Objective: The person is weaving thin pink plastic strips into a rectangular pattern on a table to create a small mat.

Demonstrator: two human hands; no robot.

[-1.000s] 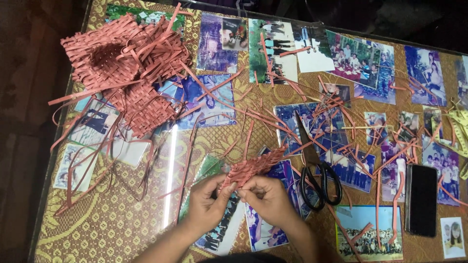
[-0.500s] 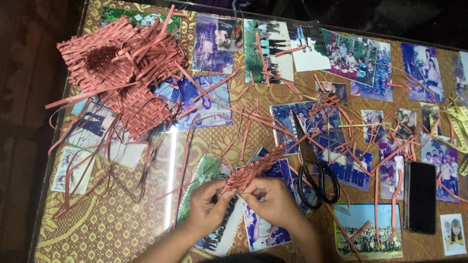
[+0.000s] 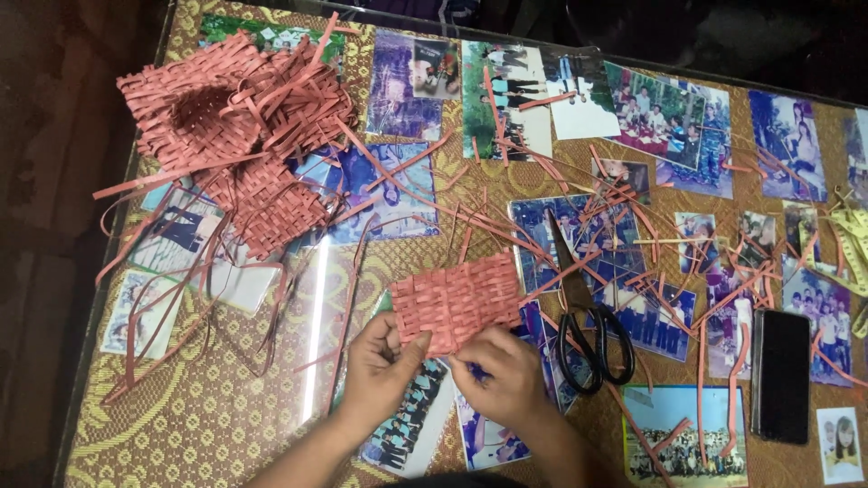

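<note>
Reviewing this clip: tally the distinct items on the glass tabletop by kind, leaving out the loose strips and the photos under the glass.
Woven pink strip pieces: 3 (flat woven mat held by left hand and right hand; woven basket; woven piece)
Scissors: 1
Black phone: 1
Total: 5

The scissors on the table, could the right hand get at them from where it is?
Probably yes. The scissors lie flat just right of the right hand, handles toward it, with nothing lying on the handles. That hand is pinching the woven pink mat along with the left hand, so it would have to let go.
</note>
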